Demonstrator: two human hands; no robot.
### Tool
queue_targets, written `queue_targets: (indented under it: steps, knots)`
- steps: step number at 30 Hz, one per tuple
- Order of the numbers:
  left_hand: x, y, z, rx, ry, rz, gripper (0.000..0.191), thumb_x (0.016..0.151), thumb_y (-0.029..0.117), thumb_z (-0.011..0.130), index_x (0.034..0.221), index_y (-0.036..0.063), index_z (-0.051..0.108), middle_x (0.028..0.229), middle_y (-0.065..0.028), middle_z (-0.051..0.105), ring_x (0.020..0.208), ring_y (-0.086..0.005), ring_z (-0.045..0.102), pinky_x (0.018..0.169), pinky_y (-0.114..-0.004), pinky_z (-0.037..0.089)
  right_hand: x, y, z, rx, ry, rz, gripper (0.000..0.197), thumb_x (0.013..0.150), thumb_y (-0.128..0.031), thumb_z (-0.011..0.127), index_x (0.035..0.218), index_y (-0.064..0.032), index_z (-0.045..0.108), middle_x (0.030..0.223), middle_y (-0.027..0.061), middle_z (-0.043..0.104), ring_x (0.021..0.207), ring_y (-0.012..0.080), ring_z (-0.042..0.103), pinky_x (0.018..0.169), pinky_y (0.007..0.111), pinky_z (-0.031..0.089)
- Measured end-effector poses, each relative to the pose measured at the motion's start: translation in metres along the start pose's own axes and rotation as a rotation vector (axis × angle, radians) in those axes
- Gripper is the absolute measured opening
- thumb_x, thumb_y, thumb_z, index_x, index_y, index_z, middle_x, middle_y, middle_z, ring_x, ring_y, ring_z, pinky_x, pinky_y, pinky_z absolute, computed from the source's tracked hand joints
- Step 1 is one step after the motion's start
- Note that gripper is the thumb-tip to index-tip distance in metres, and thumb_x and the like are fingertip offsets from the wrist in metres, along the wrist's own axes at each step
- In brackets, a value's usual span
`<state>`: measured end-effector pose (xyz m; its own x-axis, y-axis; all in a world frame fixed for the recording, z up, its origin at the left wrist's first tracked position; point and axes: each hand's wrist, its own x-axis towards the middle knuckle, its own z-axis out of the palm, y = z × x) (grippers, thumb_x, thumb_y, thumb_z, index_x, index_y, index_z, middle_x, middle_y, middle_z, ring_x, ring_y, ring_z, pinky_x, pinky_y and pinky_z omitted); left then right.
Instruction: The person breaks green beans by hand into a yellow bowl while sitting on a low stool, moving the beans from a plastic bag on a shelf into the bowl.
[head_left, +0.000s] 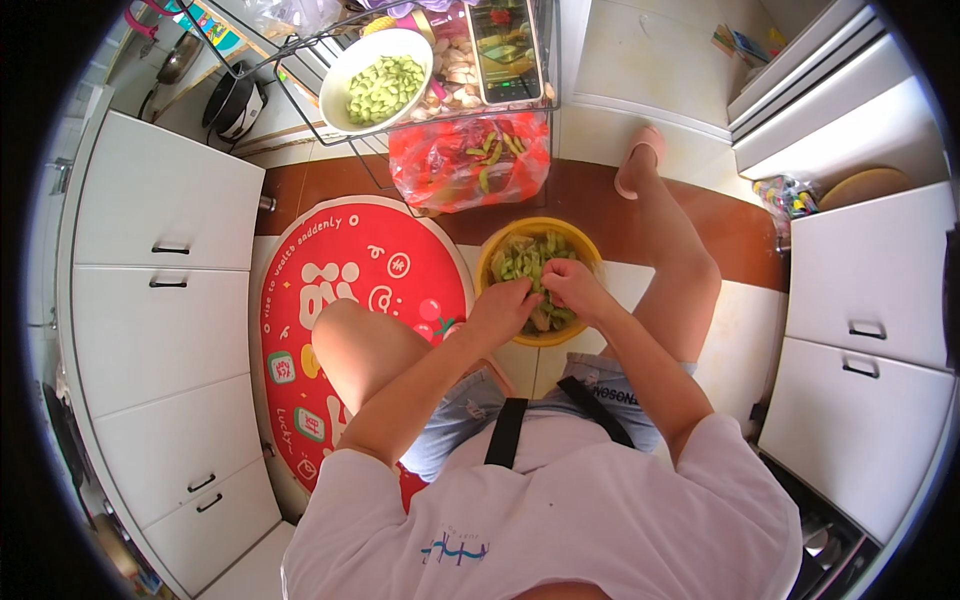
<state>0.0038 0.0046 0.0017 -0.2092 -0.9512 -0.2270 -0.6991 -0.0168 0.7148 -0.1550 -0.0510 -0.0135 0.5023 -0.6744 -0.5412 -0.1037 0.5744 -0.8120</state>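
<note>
A yellow plastic tub stands on the floor between my legs, with green soybean pods and some pale husks in it. Over its near half, my left hand comes in from the left and my right hand from the right. The fingertips of both hands meet, pinched on a small green bean pod that they mostly cover. On the wire rack ahead, a white bowl holds shelled green beans. Under that shelf, a red plastic bag contains several more pods.
A black wire rack stands ahead, carrying garlic bulbs and a phone with its screen lit. A round red mat covers the floor at left. White cabinets flank me, left and right.
</note>
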Motion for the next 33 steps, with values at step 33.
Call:
queue_targets:
  steps: [33]
  knots:
    - [0.004,-0.003,0.012,-0.695,0.155,-0.228,0.029,0.094,0.028,0.041,0.080,0.0039,0.050,0.065,-0.0012,0.043,0.058,-0.0089,0.039,0.054,-0.025,0.034,-0.002,-0.002,0.013,0.251,-0.030,-0.067,0.019,0.092,-0.024,0.052,0.083,-0.0068,0.052,0.067,-0.0024,0.048,0.056,0.0061,0.040,0.051,0.020,0.034]
